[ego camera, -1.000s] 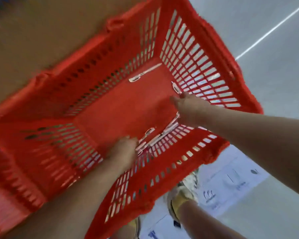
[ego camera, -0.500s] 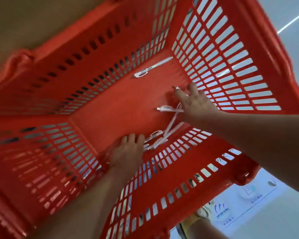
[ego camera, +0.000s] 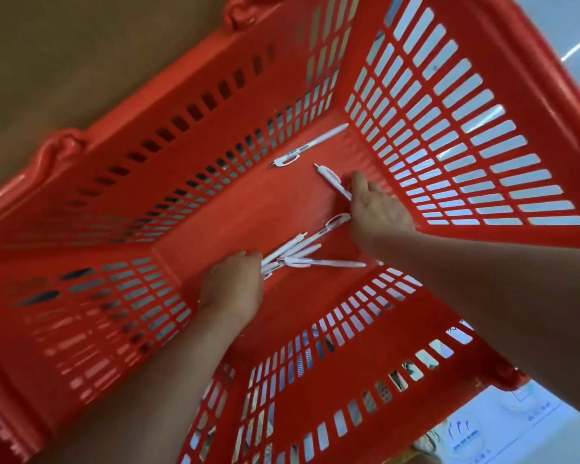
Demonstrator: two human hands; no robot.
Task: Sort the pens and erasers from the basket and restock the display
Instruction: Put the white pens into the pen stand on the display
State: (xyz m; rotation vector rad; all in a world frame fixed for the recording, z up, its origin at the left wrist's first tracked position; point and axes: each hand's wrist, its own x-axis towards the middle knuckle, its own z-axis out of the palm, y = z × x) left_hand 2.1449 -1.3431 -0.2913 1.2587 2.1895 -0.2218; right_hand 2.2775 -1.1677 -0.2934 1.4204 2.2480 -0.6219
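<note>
Reaching deep into the basket, both hands work on its floor, and the slotted walls are the main hazard: a pen nudged sideways could poke through a gap and jam or drop out. The left hand curls over the ends of a loose bunch of pens. They splay in different directions, so lifting now would likely shed one or two. The right hand lies with fingers stretched against a single pen near the side wall. Whether it pinches it I cannot tell, and a poor hold could flick it away. A lone pen lies apart by the far wall, easily missed.
</note>
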